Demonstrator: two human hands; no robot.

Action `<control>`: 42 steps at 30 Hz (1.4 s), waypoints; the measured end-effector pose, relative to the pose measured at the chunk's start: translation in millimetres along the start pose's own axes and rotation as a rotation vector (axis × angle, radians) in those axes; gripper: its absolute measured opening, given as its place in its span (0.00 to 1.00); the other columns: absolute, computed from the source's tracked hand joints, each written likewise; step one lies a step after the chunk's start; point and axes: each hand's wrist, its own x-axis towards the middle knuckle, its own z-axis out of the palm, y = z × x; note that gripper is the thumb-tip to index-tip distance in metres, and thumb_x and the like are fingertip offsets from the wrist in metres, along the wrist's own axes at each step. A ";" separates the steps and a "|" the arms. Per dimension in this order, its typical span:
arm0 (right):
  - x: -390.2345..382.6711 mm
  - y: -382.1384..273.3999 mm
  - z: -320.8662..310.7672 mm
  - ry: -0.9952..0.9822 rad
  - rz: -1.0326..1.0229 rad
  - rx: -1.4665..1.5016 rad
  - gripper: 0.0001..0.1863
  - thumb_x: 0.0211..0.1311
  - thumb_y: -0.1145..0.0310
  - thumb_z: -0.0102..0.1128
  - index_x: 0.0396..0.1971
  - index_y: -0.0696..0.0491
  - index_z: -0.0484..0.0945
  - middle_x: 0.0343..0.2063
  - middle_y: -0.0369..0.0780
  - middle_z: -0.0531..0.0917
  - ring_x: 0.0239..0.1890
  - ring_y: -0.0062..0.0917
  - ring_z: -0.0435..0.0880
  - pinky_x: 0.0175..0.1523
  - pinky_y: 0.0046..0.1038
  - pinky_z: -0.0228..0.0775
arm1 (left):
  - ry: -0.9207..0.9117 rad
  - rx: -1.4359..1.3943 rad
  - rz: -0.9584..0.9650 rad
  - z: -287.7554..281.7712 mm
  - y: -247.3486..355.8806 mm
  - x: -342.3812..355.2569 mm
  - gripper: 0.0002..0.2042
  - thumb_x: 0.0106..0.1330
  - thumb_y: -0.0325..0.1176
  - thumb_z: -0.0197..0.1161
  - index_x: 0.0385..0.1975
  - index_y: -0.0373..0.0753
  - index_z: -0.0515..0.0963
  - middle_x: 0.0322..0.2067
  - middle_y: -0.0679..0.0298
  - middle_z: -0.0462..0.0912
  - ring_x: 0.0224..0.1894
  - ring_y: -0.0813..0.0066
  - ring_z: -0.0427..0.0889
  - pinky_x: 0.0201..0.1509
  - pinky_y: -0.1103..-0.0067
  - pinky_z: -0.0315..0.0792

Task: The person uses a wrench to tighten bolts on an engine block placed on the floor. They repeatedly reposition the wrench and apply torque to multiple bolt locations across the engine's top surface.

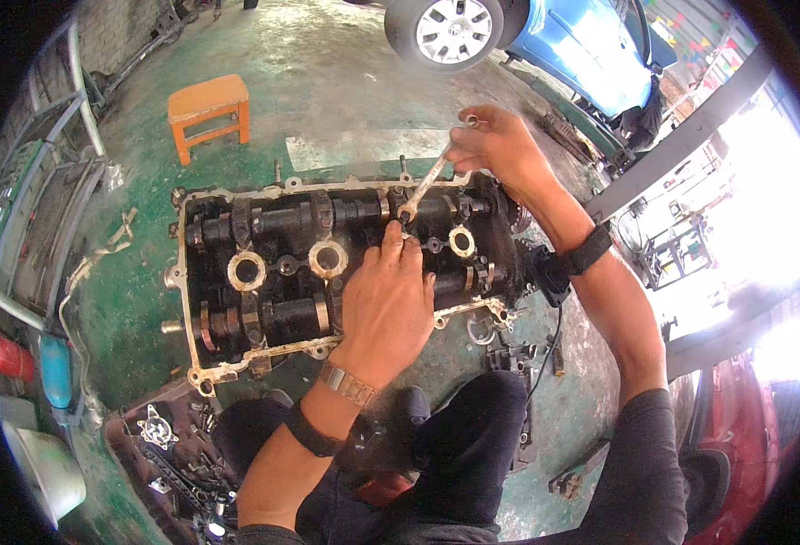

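Note:
A dark cylinder head (277, 317) with two camshafts, three visible round pale-rimmed openings and a pale gasket edge lies across the middle. My right hand (495, 145) is closed on the upper end of a silver wrench (427, 184), which slants down to a bolt on the rear camshaft row. My left hand (386, 309) rests over the head with fingers stretched out, its fingertips at the wrench's lower end and bolt. The bolt itself is partly hidden by the wrench and fingertips.
Behind are an orange stool (207, 100) and a blue car (568, 54). A tray of loose parts (127, 436) lies lower left, beside red and blue cylinders (56, 371). A grey post (627, 191) stands right, a red car (745, 427) lower right.

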 end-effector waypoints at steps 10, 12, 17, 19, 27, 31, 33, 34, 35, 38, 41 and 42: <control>-1.3 -31.9 50.1 -0.159 -0.159 0.039 0.33 0.64 0.70 0.67 0.65 0.66 0.65 0.43 0.45 0.84 0.40 0.26 0.84 0.42 0.26 0.79 | -0.001 0.006 0.013 1.0 -0.9 -0.1 0.21 0.64 0.32 0.65 0.54 0.29 0.74 0.60 0.46 0.73 0.51 0.50 0.78 0.55 0.63 0.76; -3.8 -39.1 65.8 -0.243 -0.214 0.014 0.33 0.64 0.70 0.67 0.66 0.64 0.65 0.44 0.45 0.83 0.38 0.25 0.83 0.40 0.26 0.78 | -0.010 0.004 0.016 -0.2 -0.5 0.3 0.21 0.64 0.33 0.65 0.54 0.29 0.74 0.61 0.46 0.73 0.52 0.50 0.78 0.55 0.63 0.76; -40.5 -45.3 94.3 -0.230 -0.530 -0.414 0.16 0.57 0.64 0.71 0.41 0.58 0.82 0.33 0.50 0.87 0.34 0.41 0.88 0.40 0.38 0.79 | 0.008 -0.027 0.041 -1.0 -2.1 -1.7 0.19 0.63 0.33 0.64 0.51 0.29 0.77 0.54 0.46 0.79 0.50 0.49 0.79 0.53 0.62 0.76; -59.1 -45.3 96.0 -0.262 -0.689 -0.494 0.11 0.55 0.65 0.71 0.31 0.57 0.80 0.27 0.47 0.85 0.31 0.48 0.85 0.36 0.42 0.77 | -0.074 -0.001 0.083 -0.1 -6.0 -2.7 0.18 0.59 0.29 0.63 0.49 0.28 0.79 0.49 0.45 0.81 0.49 0.50 0.79 0.49 0.63 0.77; -115.7 -30.9 36.3 -0.147 -0.787 -0.541 0.12 0.60 0.76 0.62 0.44 0.57 0.79 0.36 0.48 0.84 0.34 0.41 0.86 0.40 0.37 0.79 | 0.039 -0.011 0.029 7.4 -4.8 -3.4 0.18 0.63 0.33 0.63 0.51 0.31 0.77 0.55 0.46 0.77 0.49 0.50 0.79 0.52 0.62 0.77; -139.2 -11.7 5.6 0.100 -0.245 -0.042 0.09 0.66 0.77 0.61 0.45 0.59 0.80 0.40 0.40 0.88 0.40 0.23 0.87 0.45 0.26 0.80 | -0.020 0.024 0.012 2.9 -2.2 -3.0 0.21 0.65 0.35 0.64 0.55 0.31 0.75 0.63 0.47 0.71 0.54 0.50 0.77 0.57 0.63 0.76; -145.2 1.9 -2.6 0.153 -0.155 0.065 0.08 0.69 0.77 0.59 0.45 0.61 0.79 0.42 0.43 0.87 0.38 0.25 0.88 0.48 0.28 0.81 | -0.051 0.026 0.003 0.8 -1.4 -2.5 0.21 0.66 0.35 0.64 0.55 0.31 0.75 0.64 0.47 0.70 0.55 0.51 0.77 0.57 0.63 0.76; -148.4 9.2 -4.4 0.191 -0.090 0.115 0.08 0.70 0.77 0.59 0.45 0.62 0.79 0.43 0.44 0.86 0.38 0.26 0.88 0.49 0.29 0.82 | -0.069 0.027 -0.006 -0.2 -1.1 -2.2 0.21 0.66 0.35 0.64 0.55 0.31 0.75 0.64 0.47 0.69 0.55 0.51 0.77 0.57 0.63 0.76; -154.5 17.6 -2.7 0.214 -0.096 0.191 0.07 0.70 0.77 0.59 0.44 0.62 0.79 0.43 0.44 0.85 0.39 0.27 0.88 0.49 0.32 0.84 | -0.070 0.027 -0.008 -0.8 -0.6 -1.9 0.21 0.66 0.35 0.64 0.55 0.31 0.75 0.65 0.46 0.69 0.55 0.51 0.77 0.58 0.63 0.76; -166.4 40.6 10.0 0.211 -0.252 0.227 0.07 0.70 0.76 0.59 0.44 0.61 0.79 0.46 0.43 0.85 0.41 0.26 0.88 0.50 0.28 0.80 | -0.074 0.028 -0.017 -2.9 0.9 -1.4 0.21 0.66 0.35 0.64 0.55 0.31 0.75 0.66 0.45 0.68 0.56 0.50 0.76 0.58 0.63 0.76; -175.3 55.6 27.6 0.212 -0.393 0.236 0.07 0.70 0.78 0.58 0.46 0.60 0.77 0.51 0.46 0.81 0.45 0.31 0.87 0.53 0.32 0.79 | -0.072 0.023 -0.024 -4.1 2.5 -1.0 0.21 0.66 0.34 0.64 0.56 0.30 0.75 0.66 0.45 0.68 0.56 0.50 0.77 0.57 0.63 0.76; -177.1 58.9 33.4 0.232 -0.414 0.214 0.06 0.71 0.77 0.58 0.45 0.60 0.77 0.52 0.47 0.80 0.45 0.31 0.87 0.56 0.33 0.77 | -0.073 0.022 -0.022 -4.5 2.5 -0.9 0.21 0.65 0.34 0.65 0.56 0.30 0.74 0.66 0.44 0.68 0.56 0.50 0.77 0.57 0.63 0.76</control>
